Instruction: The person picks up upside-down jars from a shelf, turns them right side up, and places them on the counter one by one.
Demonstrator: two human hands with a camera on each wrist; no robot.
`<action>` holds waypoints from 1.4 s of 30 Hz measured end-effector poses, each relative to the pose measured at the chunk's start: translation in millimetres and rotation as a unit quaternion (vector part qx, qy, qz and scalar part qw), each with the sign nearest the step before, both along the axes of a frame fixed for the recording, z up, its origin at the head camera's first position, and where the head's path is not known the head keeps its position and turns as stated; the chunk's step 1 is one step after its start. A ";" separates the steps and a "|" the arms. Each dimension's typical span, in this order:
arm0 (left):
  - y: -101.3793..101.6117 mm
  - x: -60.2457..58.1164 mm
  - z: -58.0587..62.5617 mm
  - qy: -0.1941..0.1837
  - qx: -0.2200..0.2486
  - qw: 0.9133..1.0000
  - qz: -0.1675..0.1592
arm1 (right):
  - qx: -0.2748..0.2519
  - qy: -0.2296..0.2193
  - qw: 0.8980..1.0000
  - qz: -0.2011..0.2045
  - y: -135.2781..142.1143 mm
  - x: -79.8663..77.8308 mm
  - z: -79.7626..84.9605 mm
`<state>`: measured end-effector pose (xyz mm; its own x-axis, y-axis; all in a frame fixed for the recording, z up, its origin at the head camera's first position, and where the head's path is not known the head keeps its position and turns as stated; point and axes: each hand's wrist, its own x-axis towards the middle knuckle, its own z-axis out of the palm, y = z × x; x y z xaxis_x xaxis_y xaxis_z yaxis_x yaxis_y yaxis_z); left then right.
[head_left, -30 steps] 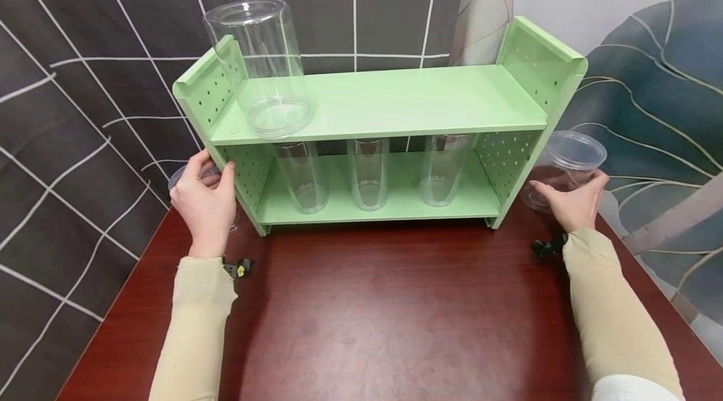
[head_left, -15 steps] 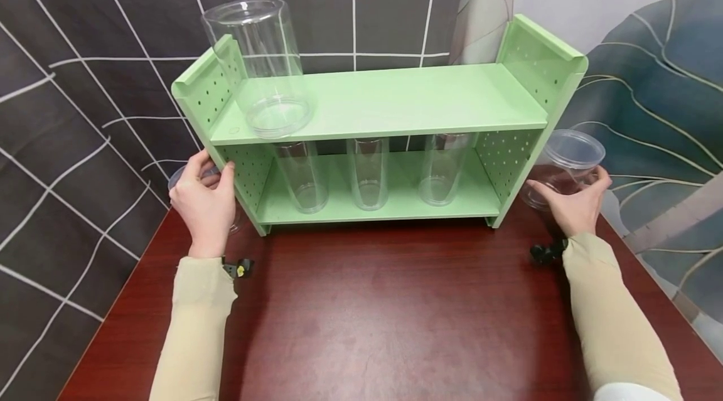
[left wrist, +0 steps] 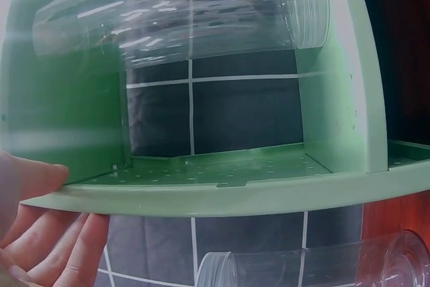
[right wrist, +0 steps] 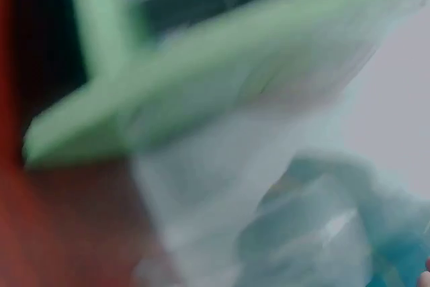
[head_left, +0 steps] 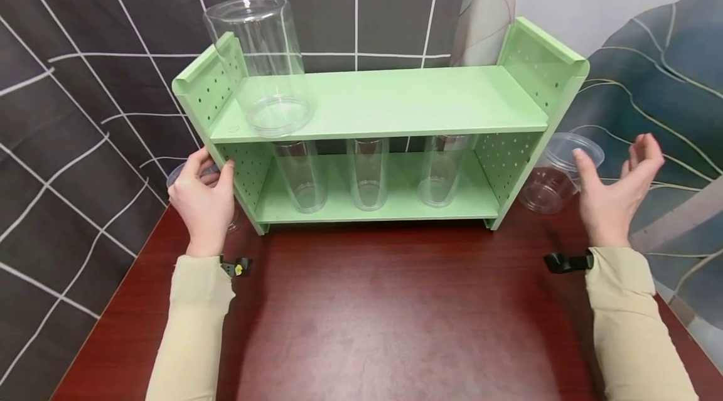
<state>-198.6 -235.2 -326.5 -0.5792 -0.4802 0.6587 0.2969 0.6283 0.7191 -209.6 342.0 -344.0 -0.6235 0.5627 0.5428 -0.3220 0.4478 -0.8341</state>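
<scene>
My left hand [head_left: 203,200] grips the left side panel of a light green two-tier shelf [head_left: 407,103], which stands on the table. In the left wrist view the thumb [left wrist: 40,176] lies on the panel's inner side, with the fingers [left wrist: 80,253] on its outer side. Behind that hand stands a clear plastic jar [head_left: 176,174], partly hidden. My right hand [head_left: 618,194] is apart from everything, fingers spread, beside a clear lidded jar [head_left: 542,191] at the shelf's right side. The right wrist view is blurred and shows the green shelf edge [right wrist: 201,52].
A large clear jar [head_left: 273,68] stands on the top tier at the left. Three narrower clear jars stand on the lower tier, the middle jar [head_left: 369,178] among them. A dark tiled wall [head_left: 390,9] rises behind the reddish-brown table [head_left: 390,307].
My right hand has let go of the jar on the right and moved away to the right, its fingers opening. The left hand keeps its hold on the shelf panel.
</scene>
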 end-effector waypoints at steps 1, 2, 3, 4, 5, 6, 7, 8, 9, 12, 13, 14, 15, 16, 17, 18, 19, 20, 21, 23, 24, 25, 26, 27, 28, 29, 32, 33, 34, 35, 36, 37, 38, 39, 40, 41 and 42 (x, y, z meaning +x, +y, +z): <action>0.1 0.3 0.4 0.000 0.001 1.000 -0.001 | 0.001 0.023 1.000 0.005 -8.2 4.8 10.0; 0.0 0.4 0.7 -0.001 0.001 1.000 -0.001 | -0.001 0.047 0.999 0.013 -16.8 9.5 19.9; -0.1 0.6 1.0 -0.001 0.002 1.000 0.000 | -0.002 0.072 0.997 0.022 -25.0 13.7 29.0; -0.2 0.8 1.3 -0.002 0.002 1.000 0.001 | -0.004 0.097 0.995 0.032 -33.0 17.7 37.3; -0.2 1.1 1.5 -0.002 0.002 1.000 0.001 | -0.007 0.121 0.992 0.043 -40.6 21.3 44.8; -0.3 1.3 1.8 -0.004 0.002 1.000 0.002 | -0.012 0.144 0.988 0.055 -47.7 24.6 51.8; -0.3 1.6 2.1 -0.004 0.001 1.000 0.002 | -0.024 0.169 0.983 0.069 -54.7 27.6 58.3; -0.5 1.5 2.2 -0.005 0.001 1.000 0.003 | -0.039 0.193 0.977 0.086 -61.4 29.9 64.4; -0.5 1.7 2.6 -0.006 -0.001 1.000 0.003 | -0.054 0.215 0.970 0.102 -68.0 31.9 70.3; -0.3 1.8 4.0 -0.010 -0.001 1.000 0.002 | -0.098 0.265 0.947 0.152 -89.7 38.7 87.7; -0.2 1.8 4.7 -0.012 0.001 1.000 0.001 | -0.112 0.276 0.940 0.168 -97.2 40.7 93.1; -0.1 1.7 5.3 -0.014 0.002 1.000 0.000 | -0.123 0.284 0.933 0.184 -104.8 42.7 98.0; -0.1 1.7 5.9 -0.017 0.004 1.000 -0.002 | -0.130 0.289 0.928 0.198 -112.3 44.3 102.5; -0.4 1.5 6.4 -0.020 0.007 1.000 -0.005 | -0.134 0.294 0.922 0.215 -119.5 45.5 106.3; -0.7 1.4 6.9 -0.022 0.008 1.000 -0.009 | -0.133 0.294 0.918 0.231 -126.3 46.4 109.6; -1.2 1.3 7.5 -0.025 0.012 1.000 -0.013 | -0.128 0.292 0.916 0.245 -132.5 46.8 112.6; -2.2 1.1 7.9 -0.028 0.015 0.999 -0.019 | -0.119 0.288 0.914 0.259 -137.9 46.5 114.8; -3.3 0.9 8.4 -0.032 0.020 0.999 -0.025 | -0.106 0.282 0.914 0.272 -142.3 45.0 116.2; -4.3 0.8 9.3 -0.034 0.025 0.999 -0.032 | -0.091 0.277 0.914 0.284 -147.3 43.9 118.1; -6.6 0.4 11.3 -0.037 0.036 0.998 -0.046 | -0.054 0.256 0.918 0.298 -156.5 41.5 121.8; -7.6 0.2 12.4 -0.039 0.043 0.997 -0.053 | -0.037 0.245 0.920 0.304 -160.7 39.2 123.2; -8.4 -0.1 13.2 -0.040 0.047 0.996 -0.058 | -0.024 0.233 0.922 0.310 -165.2 36.7 124.7; -9.0 -0.2 13.9 -0.041 0.052 0.996 -0.062 | -0.007 0.221 0.924 0.313 -169.9 34.7 126.5; -9.3 -0.3 14.7 -0.043 0.054 0.996 -0.065 | -0.001 0.207 0.925 0.319 -175.7 33.5 129.1; -9.6 -0.5 15.0 -0.045 0.054 0.995 -0.066 | 0.008 0.190 0.926 0.325 -180.5 31.8 131.2; -9.4 -0.5 15.3 -0.048 0.053 0.995 -0.067 | 0.012 0.173 0.927 0.332 -185.5 29.6 132.8; -8.0 -0.4 15.8 -0.054 0.039 0.996 -0.062 | 0.036 0.126 0.925 0.355 -203.4 26.6 139.3; -7.4 -0.2 15.9 -0.055 0.032 0.996 -0.059 | 0.037 0.108 0.924 0.366 -210.3 25.6 141.6; -6.9 0.1 15.9 -0.055 0.023 0.997 -0.054 | 0.044 0.096 0.921 0.374 -217.3 24.2 143.6; -6.5 0.4 15.8 -0.056 0.015 0.997 -0.049 | 0.048 0.083 0.919 0.383 -224.7 22.3 145.5; -6.3 0.7 15.6 -0.056 0.006 0.998 -0.042 | 0.052 0.071 0.915 0.393 -232.5 19.9 147.7; -6.1 1.2 15.4 -0.057 -0.001 0.998 -0.034 | 0.052 0.058 0.912 0.402 -240.7 16.9 150.0; -5.9 1.7 15.1 -0.059 -0.006 0.998 -0.027 | 0.052 0.044 0.909 0.411 -249.1 13.2 152.0; -5.8 2.3 14.7 -0.060 -0.009 0.998 -0.022 | 0.053 0.030 0.906 0.420 -257.3 8.4 153.5; -5.7 2.8 14.3 -0.060 -0.010 0.998 -0.017 | 0.055 0.017 0.902 0.428 -265.6 2.6 154.4; -5.7 3.2 13.8 -0.060 -0.012 0.998 -0.014 | 0.056 0.002 0.899 0.435 -273.8 -3.9 155.1; -5.5 3.6 13.0 -0.059 -0.013 0.998 -0.011 | 0.059 -0.012 0.895 0.442 -281.9 -10.7 155.3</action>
<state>-195.0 -240.7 -313.5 -0.6641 -0.4500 0.5971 0.2248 0.6415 0.7334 -220.2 60.1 -188.7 -0.8096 -0.2156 0.5460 -0.5760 0.1129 -0.8096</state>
